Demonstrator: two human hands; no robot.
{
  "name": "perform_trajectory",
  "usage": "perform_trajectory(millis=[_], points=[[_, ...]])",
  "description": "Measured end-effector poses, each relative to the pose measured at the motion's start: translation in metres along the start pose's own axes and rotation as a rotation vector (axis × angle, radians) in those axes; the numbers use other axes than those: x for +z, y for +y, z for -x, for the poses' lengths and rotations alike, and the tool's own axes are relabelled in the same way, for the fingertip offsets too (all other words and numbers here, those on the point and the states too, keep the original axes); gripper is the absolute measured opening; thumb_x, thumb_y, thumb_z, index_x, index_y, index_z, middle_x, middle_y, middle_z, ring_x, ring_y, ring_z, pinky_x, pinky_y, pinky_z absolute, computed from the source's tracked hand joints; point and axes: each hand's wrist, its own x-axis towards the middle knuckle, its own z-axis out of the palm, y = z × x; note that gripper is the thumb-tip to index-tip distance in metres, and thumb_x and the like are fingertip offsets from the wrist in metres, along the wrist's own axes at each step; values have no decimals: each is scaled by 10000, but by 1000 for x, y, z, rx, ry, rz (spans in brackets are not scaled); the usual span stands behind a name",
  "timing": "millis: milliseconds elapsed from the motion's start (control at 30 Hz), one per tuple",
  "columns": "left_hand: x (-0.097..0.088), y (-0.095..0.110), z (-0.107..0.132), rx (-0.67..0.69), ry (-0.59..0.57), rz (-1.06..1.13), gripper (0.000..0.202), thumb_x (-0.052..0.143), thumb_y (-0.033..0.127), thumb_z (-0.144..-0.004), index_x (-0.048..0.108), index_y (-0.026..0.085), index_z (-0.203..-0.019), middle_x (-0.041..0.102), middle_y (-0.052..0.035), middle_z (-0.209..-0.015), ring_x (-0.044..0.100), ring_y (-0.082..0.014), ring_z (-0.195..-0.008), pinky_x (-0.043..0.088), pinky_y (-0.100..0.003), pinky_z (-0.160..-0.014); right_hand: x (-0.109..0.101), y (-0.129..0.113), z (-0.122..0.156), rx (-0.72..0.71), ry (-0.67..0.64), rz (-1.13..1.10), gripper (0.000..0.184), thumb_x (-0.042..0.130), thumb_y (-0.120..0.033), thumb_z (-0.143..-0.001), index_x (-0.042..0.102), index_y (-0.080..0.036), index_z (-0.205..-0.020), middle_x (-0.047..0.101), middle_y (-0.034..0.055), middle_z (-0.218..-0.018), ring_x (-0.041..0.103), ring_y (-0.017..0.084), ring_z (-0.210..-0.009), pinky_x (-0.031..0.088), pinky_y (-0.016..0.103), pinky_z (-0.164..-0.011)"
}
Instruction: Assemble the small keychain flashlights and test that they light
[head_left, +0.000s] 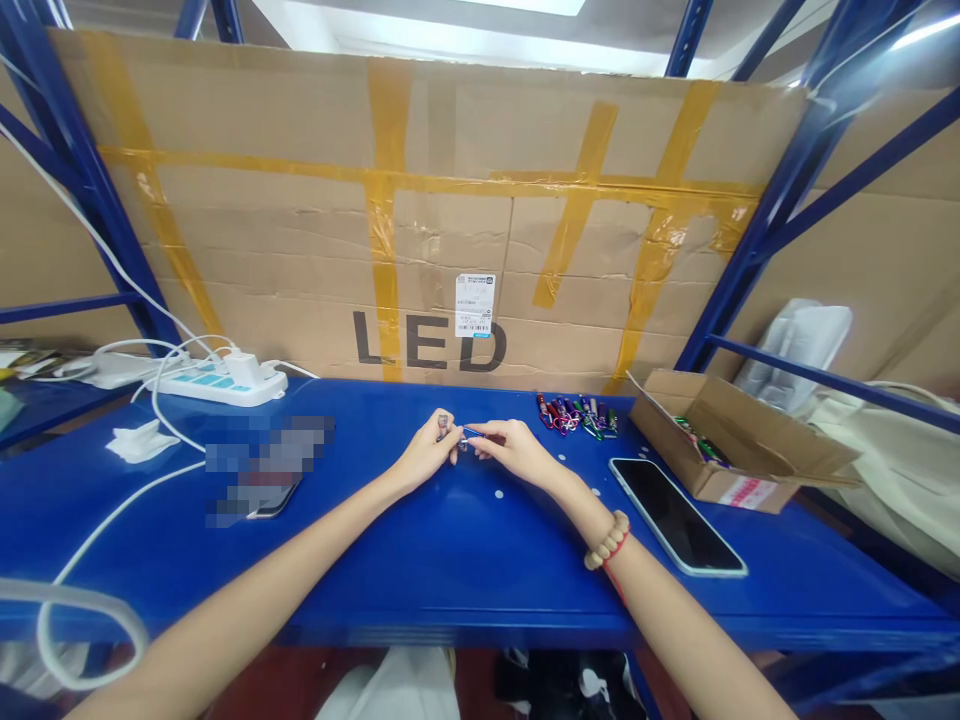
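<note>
Both my hands meet over the middle of the blue table [420, 560]. In the fingertips of my right hand [517, 452] is a small dark blue metal tube [472, 433], which looks like the tube-shaped keychains nearby. My left hand [426, 455] is closed close against the tube's left end, and something small and silvery shows at its fingers. What exactly it grips is too small to make out. Behind my right hand lies a cluster of keychains [576, 415], coloured tubes with carabiner clips in red, purple, green and silver.
An open cardboard box [739, 480] with more coloured pieces stands at right, beside a phone [679, 515]. On the left are a white power strip [217, 385], loose white cables, crumpled tissue [141, 440] and a blurred-out item [274, 465]. A cardboard wall [300, 260] closes the back.
</note>
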Motion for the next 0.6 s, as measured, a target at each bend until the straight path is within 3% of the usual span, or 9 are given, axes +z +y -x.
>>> perform_trajectory(millis=[100,267,500,600], points=[[0,-3,-1,23,-10,-2,209,437,374,-846,339,206,-769,471,73,-581,451,-83,-522,335,-219,-550,-1,-2,1,-63,-12,136,330,512,-284,-866,614,-131,-1140,678,61,-819,591,128,-662,462,247,-663],[0,-8,-1,24,-50,-54,213,409,396,-858,347,207,-782,416,93,-509,407,-84,-482,329,-222,-537,0,-8,3,-198,-72,400,205,515,-259,-872,671,-127,-885,614,47,-746,543,117,-656,406,225,-647],[2,-6,0,-9,-106,2,290,435,470,-836,328,208,-774,357,104,-505,380,-72,-451,296,-213,-492,-2,-9,3,-165,-72,467,212,498,-246,-884,602,-130,-741,550,15,-679,458,88,-589,339,204,-587],[3,-5,-1,20,-109,77,275,434,451,-843,316,209,-783,408,86,-574,382,-60,-466,295,-207,-493,-5,-10,4,-156,-57,453,235,491,-263,-886,581,-136,-711,535,7,-665,430,84,-576,320,200,-570]])
